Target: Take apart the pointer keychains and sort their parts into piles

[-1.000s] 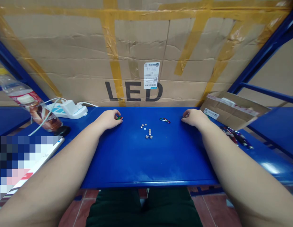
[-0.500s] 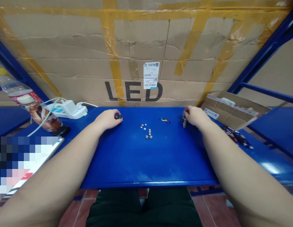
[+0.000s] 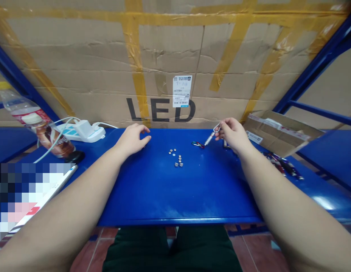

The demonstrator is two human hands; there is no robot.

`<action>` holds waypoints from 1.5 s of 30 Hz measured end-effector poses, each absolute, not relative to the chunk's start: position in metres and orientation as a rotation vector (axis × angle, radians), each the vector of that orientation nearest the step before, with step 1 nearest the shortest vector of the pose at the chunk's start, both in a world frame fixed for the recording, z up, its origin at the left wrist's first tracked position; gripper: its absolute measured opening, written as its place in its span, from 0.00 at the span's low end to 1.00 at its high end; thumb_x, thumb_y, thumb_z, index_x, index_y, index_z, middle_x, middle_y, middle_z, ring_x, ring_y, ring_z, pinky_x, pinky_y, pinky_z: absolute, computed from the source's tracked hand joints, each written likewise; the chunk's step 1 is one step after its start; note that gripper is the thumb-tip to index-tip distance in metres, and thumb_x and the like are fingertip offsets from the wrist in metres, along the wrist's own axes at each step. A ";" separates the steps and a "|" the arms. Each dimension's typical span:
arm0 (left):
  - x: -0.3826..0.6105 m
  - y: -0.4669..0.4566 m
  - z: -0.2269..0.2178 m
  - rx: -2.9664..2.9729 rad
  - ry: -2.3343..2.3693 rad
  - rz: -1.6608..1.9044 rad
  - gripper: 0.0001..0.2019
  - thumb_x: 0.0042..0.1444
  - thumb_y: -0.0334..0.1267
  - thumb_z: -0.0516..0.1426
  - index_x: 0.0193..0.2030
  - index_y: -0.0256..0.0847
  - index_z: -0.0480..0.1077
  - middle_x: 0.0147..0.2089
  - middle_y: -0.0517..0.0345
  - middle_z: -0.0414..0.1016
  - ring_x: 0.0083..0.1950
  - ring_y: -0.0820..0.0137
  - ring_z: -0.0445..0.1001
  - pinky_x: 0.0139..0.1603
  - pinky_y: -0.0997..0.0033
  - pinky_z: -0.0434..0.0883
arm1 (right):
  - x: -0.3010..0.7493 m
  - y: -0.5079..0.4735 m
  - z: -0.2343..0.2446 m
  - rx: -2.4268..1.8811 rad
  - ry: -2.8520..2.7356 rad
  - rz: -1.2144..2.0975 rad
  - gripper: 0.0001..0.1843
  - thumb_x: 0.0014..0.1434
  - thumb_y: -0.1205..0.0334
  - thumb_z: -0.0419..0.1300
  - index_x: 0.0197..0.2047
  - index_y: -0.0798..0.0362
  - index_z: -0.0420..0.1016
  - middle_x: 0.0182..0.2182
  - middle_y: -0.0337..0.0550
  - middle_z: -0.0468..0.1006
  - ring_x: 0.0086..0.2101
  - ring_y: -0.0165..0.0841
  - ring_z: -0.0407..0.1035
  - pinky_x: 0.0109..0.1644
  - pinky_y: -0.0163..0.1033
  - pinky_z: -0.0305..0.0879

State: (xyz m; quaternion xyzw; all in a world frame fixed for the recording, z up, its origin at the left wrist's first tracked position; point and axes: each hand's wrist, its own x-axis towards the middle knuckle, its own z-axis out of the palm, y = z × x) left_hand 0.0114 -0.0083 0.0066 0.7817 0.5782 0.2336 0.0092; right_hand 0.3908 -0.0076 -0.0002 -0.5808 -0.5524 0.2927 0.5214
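Pinching a slim metal clip (image 3: 211,134) between thumb and fingertips, the right hand (image 3: 233,134) holds it above the blue worktop (image 3: 178,215), near the back edge. Just left of this grip lies a coloured carabiner (image 3: 198,144), then a cluster of small metal discs (image 3: 175,156). Further left, the left hand (image 3: 132,140) rests with its fingers spread. Beyond the back edge stands a taped cardboard carton (image 3: 164,68) printed "LED", with a barcode label (image 3: 182,90). A white power strip (image 3: 81,131) and a lying bottle (image 3: 36,124) sit far left; an opened cardboard box (image 3: 277,136) sits far right.
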 end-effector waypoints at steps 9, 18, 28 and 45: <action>0.073 -0.056 0.010 2.376 0.967 1.026 0.21 0.64 0.44 0.59 0.62 0.42 0.70 0.61 0.46 0.77 0.59 0.58 0.76 0.54 0.59 0.76 | 0.326 -0.056 0.016 -0.702 -1.320 1.318 0.20 0.58 0.47 0.69 0.39 0.47 0.63 0.31 0.33 0.74 0.31 0.30 0.76 0.41 0.40 0.80; 0.087 -0.067 0.008 2.352 0.847 0.976 0.12 0.67 0.45 0.58 0.52 0.43 0.76 0.47 0.55 0.84 0.44 0.65 0.81 0.47 0.67 0.76 | 0.310 -0.064 0.004 -0.682 -1.519 1.377 0.22 0.51 0.54 0.77 0.37 0.50 0.68 0.31 0.35 0.77 0.33 0.31 0.78 0.43 0.39 0.78; 0.082 -0.063 0.007 2.522 0.874 1.094 0.10 0.69 0.41 0.57 0.47 0.41 0.77 0.45 0.54 0.83 0.43 0.67 0.80 0.48 0.68 0.74 | 0.306 -0.064 0.001 -0.749 -1.579 1.450 0.24 0.54 0.49 0.76 0.36 0.50 0.66 0.30 0.37 0.79 0.31 0.32 0.79 0.38 0.41 0.80; 0.077 -0.062 0.008 2.701 0.908 0.899 0.12 0.71 0.42 0.54 0.50 0.43 0.77 0.46 0.54 0.83 0.45 0.65 0.80 0.45 0.66 0.73 | 0.308 -0.063 0.001 -0.836 -1.641 1.512 0.25 0.53 0.48 0.76 0.40 0.52 0.69 0.25 0.35 0.78 0.26 0.29 0.75 0.33 0.36 0.76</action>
